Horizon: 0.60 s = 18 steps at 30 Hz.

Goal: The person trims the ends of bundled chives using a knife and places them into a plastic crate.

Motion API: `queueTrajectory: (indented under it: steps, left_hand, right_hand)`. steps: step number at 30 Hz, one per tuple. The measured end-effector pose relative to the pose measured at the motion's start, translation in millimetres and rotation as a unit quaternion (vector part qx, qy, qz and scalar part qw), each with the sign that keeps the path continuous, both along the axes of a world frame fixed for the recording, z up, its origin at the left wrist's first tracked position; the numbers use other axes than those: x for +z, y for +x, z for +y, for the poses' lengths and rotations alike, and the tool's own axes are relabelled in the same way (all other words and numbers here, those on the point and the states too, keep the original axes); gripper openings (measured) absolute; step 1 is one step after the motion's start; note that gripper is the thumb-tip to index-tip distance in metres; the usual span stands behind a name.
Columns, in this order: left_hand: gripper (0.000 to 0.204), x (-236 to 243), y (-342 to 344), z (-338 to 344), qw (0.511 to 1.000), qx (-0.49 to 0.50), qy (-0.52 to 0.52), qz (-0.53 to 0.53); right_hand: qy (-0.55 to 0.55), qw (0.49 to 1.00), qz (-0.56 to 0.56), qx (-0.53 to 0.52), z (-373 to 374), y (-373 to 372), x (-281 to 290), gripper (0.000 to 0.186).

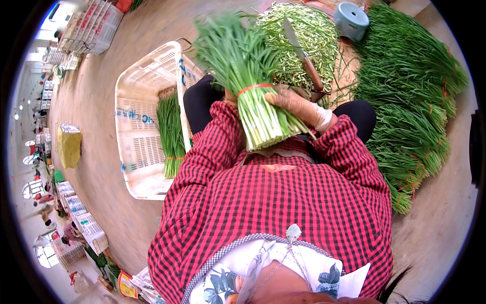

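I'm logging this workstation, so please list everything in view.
Held bundle: one, green-white, centre
Crate: one, white, left
Crated bundle: at least one, green, inside crate
Cut pieces: uncounted, pale green, heaped ahead
Knife: one, grey-brown, over cut pieces
Stool: one, blue-grey, upper right
Banded bundles: many, green, right
Block: one, yellow, left floor
Stacked crates: several, whitish, upper left
People: several, blurred, far left
Sleeves: two, red-black checked, forearms
Left hand: one, mostly hidden, behind held bundle
Right hand: one, white at wrist, on held bundle
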<state>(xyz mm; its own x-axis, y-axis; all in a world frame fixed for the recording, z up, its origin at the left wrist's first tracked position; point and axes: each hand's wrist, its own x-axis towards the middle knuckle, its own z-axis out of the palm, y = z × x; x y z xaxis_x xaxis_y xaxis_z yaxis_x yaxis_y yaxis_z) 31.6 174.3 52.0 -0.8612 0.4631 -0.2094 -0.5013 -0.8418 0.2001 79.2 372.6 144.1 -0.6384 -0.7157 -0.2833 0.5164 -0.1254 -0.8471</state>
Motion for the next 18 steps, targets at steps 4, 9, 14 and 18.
queueTrajectory:
  steps: [4,9,14,18]
  left_hand:
    - [0.052,40.6,-7.7,-23.5,0.992,0.115,-0.045,0.039]
    - [0.052,49.6,-3.7,-52.5,0.975,0.199,-0.078,0.062]
    - [0.052,53.6,4.1,-64.7,0.967,0.229,-0.088,0.069]
    - [0.052,57.3,3.9,-68.0,0.964,0.238,-0.091,0.072]
  right_hand:
    - [0.161,0.987,0.001,0.005,35.2,14.8,7.1,0.06]
    - [0.271,0.885,0.248,-0.285,45.2,25.6,9.7,0.017]
    - [0.32,0.788,0.506,-0.142,-13.9,34.7,53.3,0.017]
    - [0.382,0.731,0.558,-0.096,-28.2,27.6,38.4,0.017]
